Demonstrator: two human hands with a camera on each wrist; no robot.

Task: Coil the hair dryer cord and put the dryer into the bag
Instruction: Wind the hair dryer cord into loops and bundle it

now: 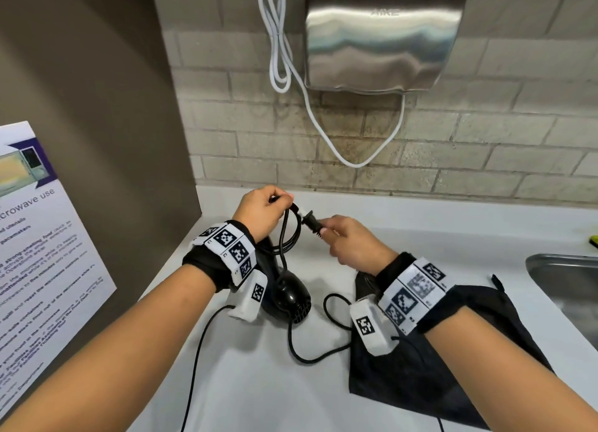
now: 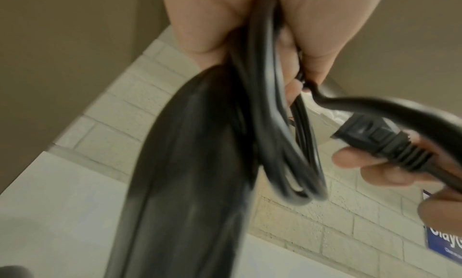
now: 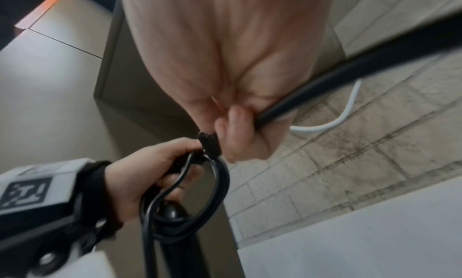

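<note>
The black hair dryer (image 1: 291, 297) stands nozzle-down by the counter, its handle (image 2: 187, 163) running up into my left hand (image 1: 278, 202). That hand grips the handle together with several loops of the black cord (image 2: 270, 124), which hang below its fingers (image 3: 150, 173). My right hand (image 1: 330, 231) pinches the plug (image 1: 312, 224) just right of the left hand, plug (image 2: 375, 138) pointing toward the loops. A slack stretch of cord (image 1: 310, 350) lies on the counter. The black bag (image 1: 437, 367) lies flat under my right forearm.
A steel sink (image 1: 566, 286) is set into the white counter (image 1: 259, 383) at the right. A metal hand dryer (image 1: 382, 37) with a white cable (image 1: 281, 43) hangs on the brick wall. A poster (image 1: 32, 237) leans on the brown panel at left.
</note>
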